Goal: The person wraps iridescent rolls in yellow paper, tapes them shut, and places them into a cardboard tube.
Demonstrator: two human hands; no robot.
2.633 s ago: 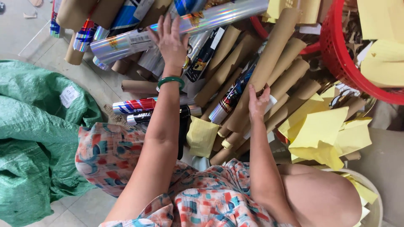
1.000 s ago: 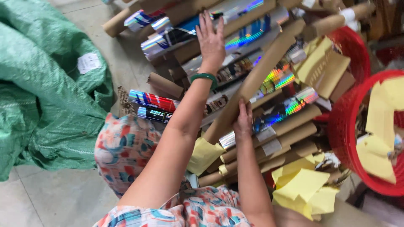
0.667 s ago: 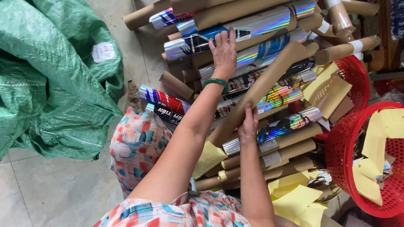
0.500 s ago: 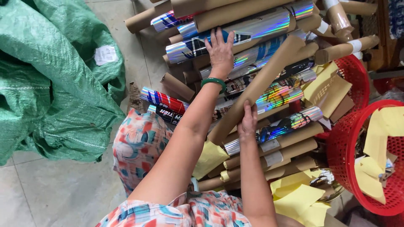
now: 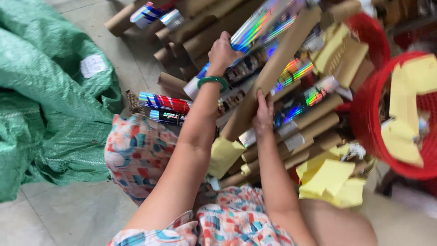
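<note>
— Where is the person's left hand (image 5: 223, 53), and what is it doing?

— It is curled tight around a shiny rainbow-foil roll (image 5: 248, 43) near the top of the pile, fingers wrapped over it. A green bangle (image 5: 212, 80) sits on that wrist.

— And the right hand (image 5: 264, 114)?

— It lies lower, fingers pressed together and closed against the side of a long brown cardboard tube (image 5: 273, 70), which slants across the heap from lower left to upper right. The foil roll runs just beside that tube, on its upper left.

— What lies around the two hands?

— A heap of tubes on the floor: plain brown ones (image 5: 314, 114) below the right hand, some wound with glittering foil (image 5: 302, 100), and a red and blue patterned roll (image 5: 165, 101) to the left of the left forearm. More brown tubes (image 5: 182, 32) lie at the far end of the heap.

— Anything else nearby?

— Yellow paper sheets (image 5: 327, 177) lie near the right elbow, and one yellow piece (image 5: 224, 155) sits between the two forearms. To the right stands a red basket (image 5: 364, 118) holding more yellow sheets. On the left, well apart from the heap, a big green woven sack (image 5: 50, 105) is crumpled on the tiled floor (image 5: 77, 214). The person wears floral-patterned clothing (image 5: 136, 155).
</note>
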